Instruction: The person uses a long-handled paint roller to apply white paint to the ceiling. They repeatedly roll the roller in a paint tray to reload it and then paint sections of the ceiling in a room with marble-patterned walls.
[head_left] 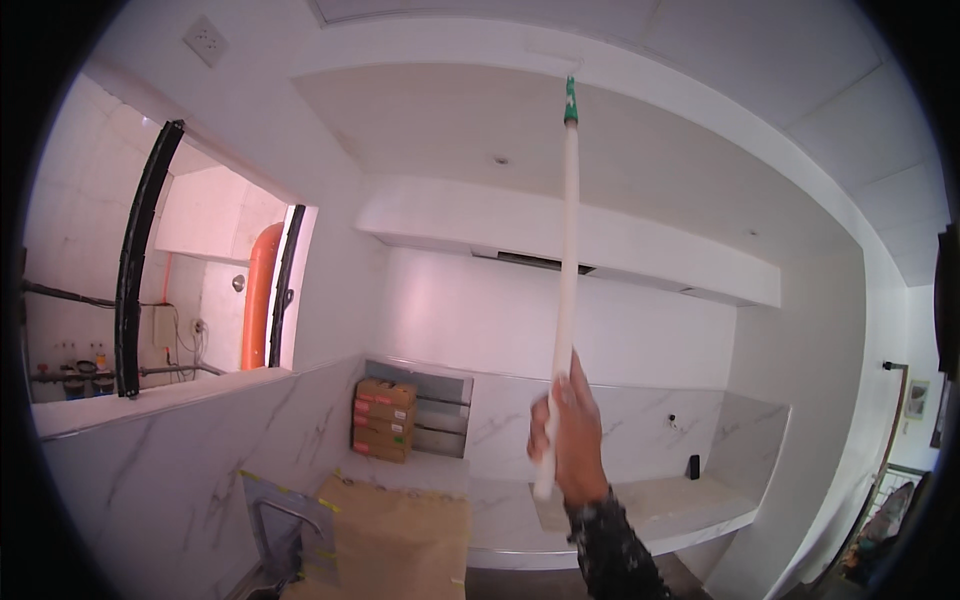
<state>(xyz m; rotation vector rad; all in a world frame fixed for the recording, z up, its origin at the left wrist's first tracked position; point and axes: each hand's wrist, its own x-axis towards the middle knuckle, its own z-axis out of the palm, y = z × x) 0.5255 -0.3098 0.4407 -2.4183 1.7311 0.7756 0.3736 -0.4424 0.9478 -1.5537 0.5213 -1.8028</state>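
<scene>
My right hand grips the lower part of a long white pole, which rises upright through the middle of the head view. At its top is a green handle with what looks like a pale roller frame against the white ceiling beam; the roller's outline is hard to make out. A dark, speckled sleeve covers my forearm. My left hand is not in view.
Left is a window opening with black frame strips and an orange pipe beyond. Below stand stacked cartons, a paper-covered counter and a faucet. A marble-look counter runs right, toward a doorway edge.
</scene>
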